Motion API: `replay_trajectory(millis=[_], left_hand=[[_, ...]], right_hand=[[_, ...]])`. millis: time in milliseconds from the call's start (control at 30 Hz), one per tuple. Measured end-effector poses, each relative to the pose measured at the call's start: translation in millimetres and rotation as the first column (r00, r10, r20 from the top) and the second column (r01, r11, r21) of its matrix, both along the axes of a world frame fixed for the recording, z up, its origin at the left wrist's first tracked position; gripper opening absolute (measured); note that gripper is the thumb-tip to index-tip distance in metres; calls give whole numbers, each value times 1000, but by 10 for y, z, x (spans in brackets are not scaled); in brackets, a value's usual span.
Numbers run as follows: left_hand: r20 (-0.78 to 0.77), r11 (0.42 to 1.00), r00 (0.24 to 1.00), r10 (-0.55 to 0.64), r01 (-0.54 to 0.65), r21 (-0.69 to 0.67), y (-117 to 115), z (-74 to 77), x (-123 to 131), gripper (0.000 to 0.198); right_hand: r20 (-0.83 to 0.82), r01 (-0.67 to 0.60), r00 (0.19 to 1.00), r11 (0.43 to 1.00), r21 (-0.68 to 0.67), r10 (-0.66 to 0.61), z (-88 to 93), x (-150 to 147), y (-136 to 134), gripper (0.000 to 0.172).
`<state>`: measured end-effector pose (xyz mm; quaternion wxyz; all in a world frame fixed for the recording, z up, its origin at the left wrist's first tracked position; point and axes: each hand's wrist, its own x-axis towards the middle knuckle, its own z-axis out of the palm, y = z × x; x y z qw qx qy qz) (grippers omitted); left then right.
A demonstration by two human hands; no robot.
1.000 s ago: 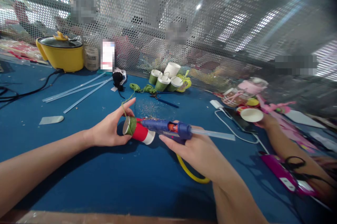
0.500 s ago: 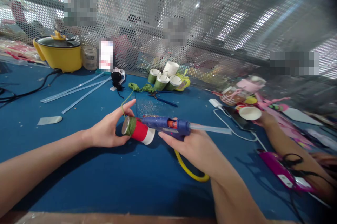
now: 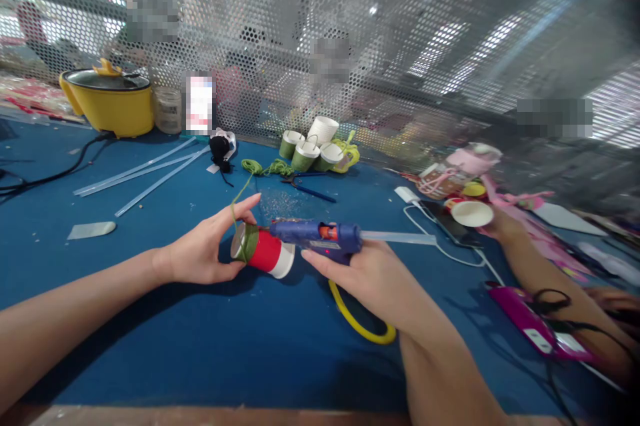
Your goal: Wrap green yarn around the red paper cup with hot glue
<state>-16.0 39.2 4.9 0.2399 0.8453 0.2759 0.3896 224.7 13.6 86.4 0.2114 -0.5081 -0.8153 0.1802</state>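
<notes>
My left hand (image 3: 205, 249) grips a red and white paper cup (image 3: 266, 253) lying on its side, one end wrapped in green yarn (image 3: 247, 244). A strand runs from the cup over my fingers to a loose green heap (image 3: 273, 168) farther back. In my right hand (image 3: 375, 279) is a blue glue gun (image 3: 315, 236), with a clear glue stick (image 3: 400, 237) sticking out of its back. Its nozzle points left, close to the yarn on the cup; whether it touches I cannot tell. Below my right hand a yellow loop handle (image 3: 367, 331) shows on the table.
Green-wrapped cups (image 3: 305, 156) and blue-handled pliers (image 3: 315, 195) stand and lie at the back. Glue sticks (image 3: 135, 169), black yarn (image 3: 219, 147) and a yellow pot (image 3: 113, 106) are left. At right, another person's hand (image 3: 503, 223) holds a cup (image 3: 471, 213), near a purple power strip (image 3: 533, 319).
The view has shifted slightly. Both hands keep their hold on the cup and the glue gun, with hardly any movement.
</notes>
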Motion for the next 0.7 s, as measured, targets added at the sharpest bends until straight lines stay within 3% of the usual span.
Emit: replay_trajectory(millis=[300,700], left_hand=[[3,1000,1000,5,-5,5,-9,-3,11,88],[-2,1000,1000,12,-12,-16,-12,-7,6,89]], right_hand=[[0,-32,999,999,-33,32,19,33,-40,18],[25,15,1000,999,-35,-14,29,22,-51,17]])
